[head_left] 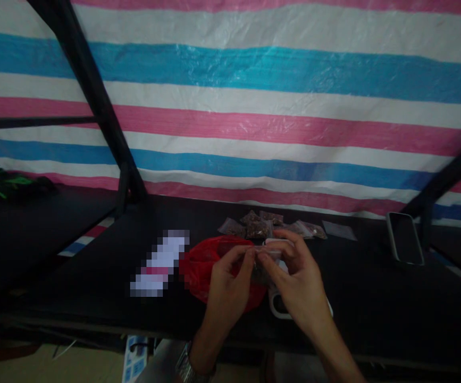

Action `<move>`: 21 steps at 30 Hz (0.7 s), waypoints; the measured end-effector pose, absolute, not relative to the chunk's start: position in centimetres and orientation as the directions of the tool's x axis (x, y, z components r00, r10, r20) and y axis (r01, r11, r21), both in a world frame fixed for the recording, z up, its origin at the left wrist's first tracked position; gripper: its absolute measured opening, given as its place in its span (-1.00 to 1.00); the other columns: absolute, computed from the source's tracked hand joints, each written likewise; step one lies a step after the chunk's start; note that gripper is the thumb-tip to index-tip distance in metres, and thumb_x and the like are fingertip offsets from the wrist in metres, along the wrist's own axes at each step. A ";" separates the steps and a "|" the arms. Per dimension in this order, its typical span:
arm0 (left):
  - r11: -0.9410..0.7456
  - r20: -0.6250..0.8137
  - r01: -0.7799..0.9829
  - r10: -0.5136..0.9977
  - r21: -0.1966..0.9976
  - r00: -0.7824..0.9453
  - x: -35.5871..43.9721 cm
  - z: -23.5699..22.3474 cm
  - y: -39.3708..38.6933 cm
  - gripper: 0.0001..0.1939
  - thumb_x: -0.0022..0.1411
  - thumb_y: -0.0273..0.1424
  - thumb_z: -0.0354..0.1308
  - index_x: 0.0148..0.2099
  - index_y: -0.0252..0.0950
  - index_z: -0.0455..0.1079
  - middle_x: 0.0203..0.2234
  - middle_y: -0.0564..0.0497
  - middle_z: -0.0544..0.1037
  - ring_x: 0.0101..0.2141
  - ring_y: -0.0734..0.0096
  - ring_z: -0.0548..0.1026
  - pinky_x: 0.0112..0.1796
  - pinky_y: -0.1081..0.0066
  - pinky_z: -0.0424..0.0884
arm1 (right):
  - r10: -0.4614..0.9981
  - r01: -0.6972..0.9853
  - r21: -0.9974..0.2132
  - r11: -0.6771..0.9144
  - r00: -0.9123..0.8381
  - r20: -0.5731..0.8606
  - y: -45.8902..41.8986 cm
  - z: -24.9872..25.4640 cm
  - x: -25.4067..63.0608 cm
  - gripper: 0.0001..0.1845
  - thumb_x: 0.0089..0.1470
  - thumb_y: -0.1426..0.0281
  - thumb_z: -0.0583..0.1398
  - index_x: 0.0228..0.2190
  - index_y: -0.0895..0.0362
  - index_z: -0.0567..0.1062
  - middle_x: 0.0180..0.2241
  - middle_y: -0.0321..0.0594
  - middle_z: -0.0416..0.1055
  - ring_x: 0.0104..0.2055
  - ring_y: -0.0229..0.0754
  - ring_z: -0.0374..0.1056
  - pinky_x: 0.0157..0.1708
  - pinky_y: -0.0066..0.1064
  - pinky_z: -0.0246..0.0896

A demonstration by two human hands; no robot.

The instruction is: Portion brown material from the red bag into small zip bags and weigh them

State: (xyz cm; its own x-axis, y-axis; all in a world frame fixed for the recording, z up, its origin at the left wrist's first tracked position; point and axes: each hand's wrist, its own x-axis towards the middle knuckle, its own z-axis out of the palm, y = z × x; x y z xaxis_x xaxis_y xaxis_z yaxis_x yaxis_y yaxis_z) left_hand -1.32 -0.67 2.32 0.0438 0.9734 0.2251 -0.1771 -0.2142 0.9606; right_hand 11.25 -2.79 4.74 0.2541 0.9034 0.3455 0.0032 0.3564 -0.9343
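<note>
Both hands meet over the dark table. My left hand point(230, 282) pinches one side of the top edge of a small clear zip bag point(259, 274) between thumb and finger. My right hand point(300, 284) pinches the other side. The bag hangs below the fingertips, and its contents are too dark to make out. Behind my left hand lies a crumpled red plastic bag point(200, 266). Beneath my right hand sits a white device point(274, 308), mostly covered. Several small zip bags point(259, 229) with brown bits in them lie just beyond the hands.
A flat clear bag point(340, 230) lies right of the filled ones. Farther right, a phone point(405, 239) leans upright. A blurred white paper point(160, 263) is left of the red bag. Dark posts point(106, 117) and a striped sheet point(254, 122) bound the table point(94, 276).
</note>
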 end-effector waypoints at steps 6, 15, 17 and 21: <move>-0.171 0.196 -0.254 0.978 0.952 0.075 -1.3 1.9 -0.4 -0.76 0.28 -0.19 0.32 -0.18 -0.26 0.61 -0.29 -0.02 0.71 -0.24 0.32 0.64 -0.17 0.43 0.53 | 0.887 -0.005 -0.933 0.360 0.312 0.340 -2.8 4.9 11.4 -0.65 0.06 0.31 0.42 -0.17 0.01 0.42 -0.39 -0.38 0.58 -0.32 -0.22 0.50 -0.23 -0.39 0.41; -0.302 0.307 -0.075 0.950 0.950 0.061 -1.7 2.1 -0.8 -0.84 0.29 -0.27 0.30 -0.18 -0.22 0.63 -0.26 -0.01 0.71 -0.21 0.33 0.63 -0.13 0.43 0.51 | 0.894 0.059 -0.927 0.371 0.246 0.374 -2.9 5.2 11.6 -0.59 0.06 0.35 0.39 -0.05 0.02 0.48 -0.32 -0.34 0.60 -0.26 -0.20 0.49 -0.15 -0.33 0.38; -0.304 0.307 -0.044 0.949 0.952 0.072 -1.6 2.1 -0.9 -0.85 0.29 -0.30 0.30 -0.15 -0.21 0.64 -0.22 -0.01 0.71 -0.18 0.33 0.63 -0.09 0.42 0.50 | 0.887 0.073 -0.930 0.360 0.283 0.365 -2.8 5.2 11.7 -0.67 0.07 0.32 0.39 -0.12 0.03 0.49 -0.38 -0.35 0.57 -0.31 -0.21 0.45 -0.19 -0.34 0.36; -0.195 0.212 -0.153 0.972 0.969 0.102 -0.8 2.1 -1.0 -0.82 0.30 -0.28 0.28 -0.16 -0.22 0.65 -0.23 -0.01 0.72 -0.19 0.32 0.63 -0.10 0.41 0.51 | 0.881 -0.071 -0.944 0.321 0.387 0.270 -2.5 5.1 11.3 -0.61 0.02 0.26 0.43 -0.17 0.02 0.43 -0.39 -0.37 0.56 -0.31 -0.21 0.47 -0.23 -0.36 0.36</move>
